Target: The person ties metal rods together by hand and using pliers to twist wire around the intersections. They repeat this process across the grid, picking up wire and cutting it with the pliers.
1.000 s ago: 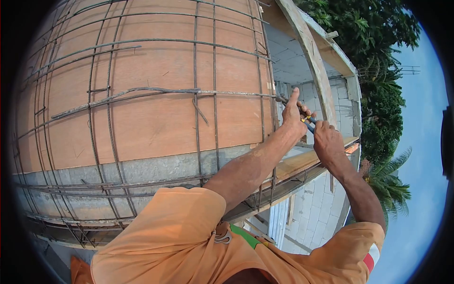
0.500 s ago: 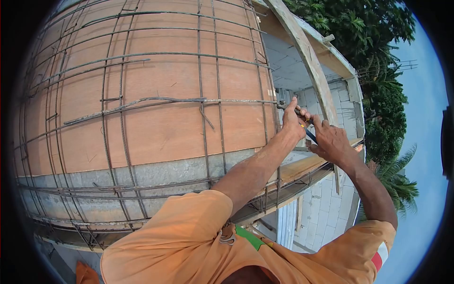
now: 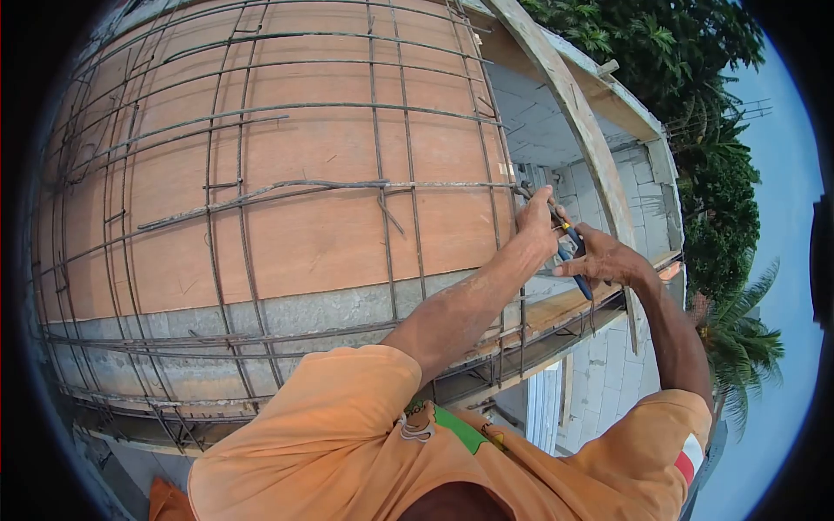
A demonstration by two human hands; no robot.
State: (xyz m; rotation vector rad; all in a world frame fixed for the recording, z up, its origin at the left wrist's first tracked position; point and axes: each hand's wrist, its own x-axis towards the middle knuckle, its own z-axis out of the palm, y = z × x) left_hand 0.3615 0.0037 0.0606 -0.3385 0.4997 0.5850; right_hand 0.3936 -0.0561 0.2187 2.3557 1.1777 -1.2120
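Note:
Blue-handled pliers [image 3: 577, 280] with yellow marks near the joint are in my right hand [image 3: 612, 259], whose fingers lie around the handles, partly spread apart. My left hand [image 3: 539, 219] is closed just beside the pliers' head, thumb up, at the right end of a horizontal rebar [image 3: 452, 184]. What its fingers hold is hidden; a dark piece shows past the thumb. The jaws are mostly covered by my left hand. Upright rebars [image 3: 486, 148] cross close to the left hand.
A mesh of rebars stands over a reddish-brown plywood panel [image 3: 321, 217], above a grey concrete strip [image 3: 304, 304]. A slanted timber [image 3: 591, 130] passes behind my hands. Wooden formwork [image 3: 556, 314], a block wall [image 3: 599, 365] and trees [image 3: 708, 191] lie at the right.
My right hand has turned and its fingers have loosened, so more of the blue handles shows, now swung downward. My left hand stays by the rebar end. The view has shifted slightly.

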